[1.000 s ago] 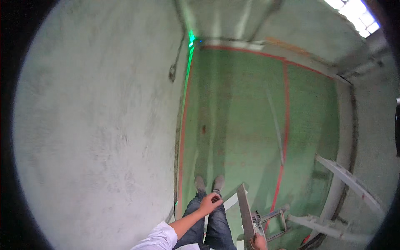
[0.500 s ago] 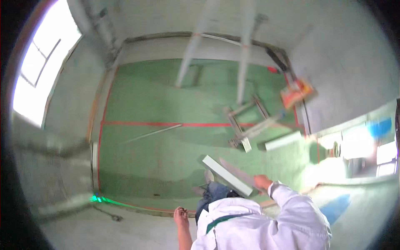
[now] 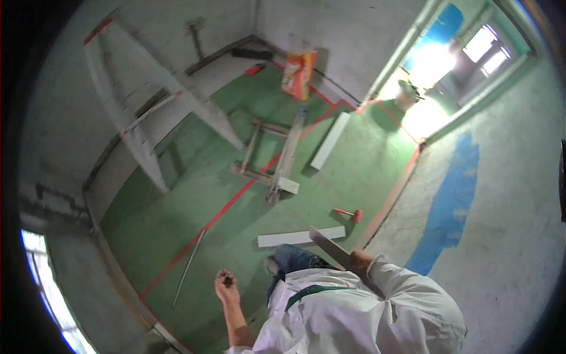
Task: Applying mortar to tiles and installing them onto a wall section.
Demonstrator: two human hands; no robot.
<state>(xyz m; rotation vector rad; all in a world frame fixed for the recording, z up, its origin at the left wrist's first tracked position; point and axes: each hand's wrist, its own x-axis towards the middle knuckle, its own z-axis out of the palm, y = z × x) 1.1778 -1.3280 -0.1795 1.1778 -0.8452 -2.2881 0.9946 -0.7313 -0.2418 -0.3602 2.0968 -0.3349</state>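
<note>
My right hand [image 3: 361, 259] is wrapped round a long, flat, greyish hand saw [image 3: 330, 245], held beside my body with the blade pointing forward. Its handle is mostly hidden by my hand and sleeve. The blade's tip overlaps a white rectangular length [image 3: 283, 239] lying on the green floor in front of my knee. Off to the left, my left hand [image 3: 226, 286] is raised with curled fingers around something small and dark, too small to name. A red-headed hammer [image 3: 356, 216] rests on the floor beyond my right hand.
A low wooden frame [image 3: 286, 156] carries a short white offcut [image 3: 288, 185]. Near it lies another white length [image 3: 330, 141]. A white stepladder [image 3: 197, 115] stands far left, a thin rod [image 3: 190, 266] lies left, and an orange bag [image 3: 299, 74] stands by the wall. A bucket [image 3: 407, 95] sits at the doorway.
My view has swung to the right, bringing the doorway, blue wall patch and red-headed hammer into sight. The saw stays in my right hand, and my left hand stays curled.
</note>
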